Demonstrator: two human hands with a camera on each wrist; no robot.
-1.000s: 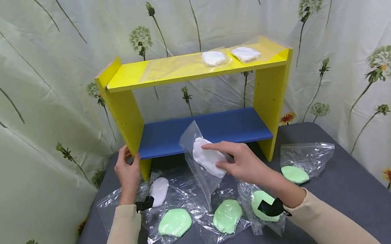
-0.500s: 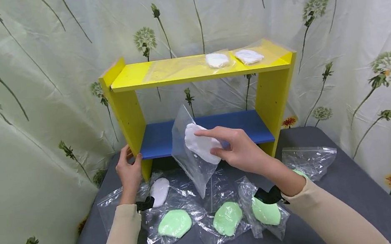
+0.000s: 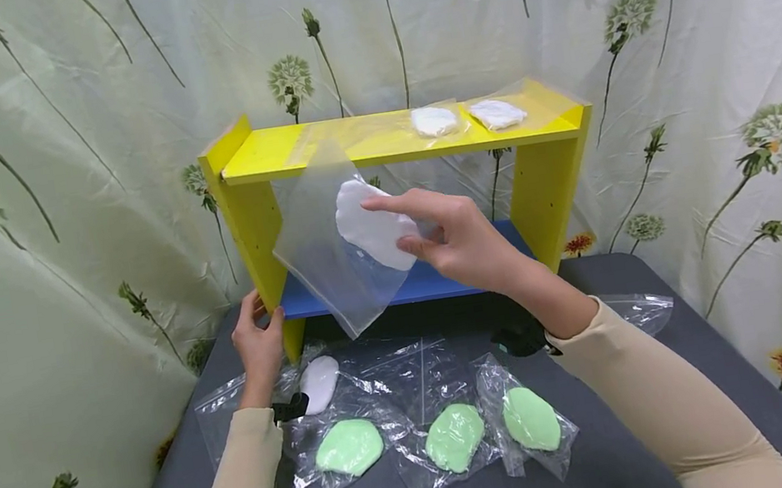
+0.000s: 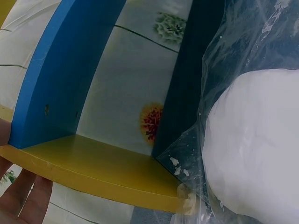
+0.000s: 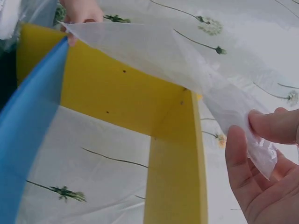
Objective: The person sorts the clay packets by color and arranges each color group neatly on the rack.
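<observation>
My right hand (image 3: 462,237) pinches a clear zip bag (image 3: 322,241) holding a flat white slab (image 3: 371,226), raised in front of the shelf's opening. In the right wrist view, thumb and fingers grip the bag (image 5: 229,100) at one end while the rest stretches away from them. Down at the left, my left hand (image 3: 257,340) grips the yellow side panel (image 3: 248,231) of the shelf, near the end of the blue lower board (image 3: 316,297). The left wrist view shows its fingers (image 4: 35,198) behind that panel's edge. Two bagged white slabs (image 3: 435,121) lie on the yellow top board (image 3: 256,153).
On the dark table (image 3: 618,446) before the shelf lie bagged green slabs (image 3: 349,448) in a row. A bagged white slab (image 3: 320,384) lies by the left wrist. Another bag (image 3: 640,312) is partly hidden behind the right forearm. A flower-print curtain (image 3: 676,66) hangs behind.
My right hand has raised the bag with the white slab from low before the blue board up toward the top board, slightly leftward. My left hand keeps its hold on the side panel.
</observation>
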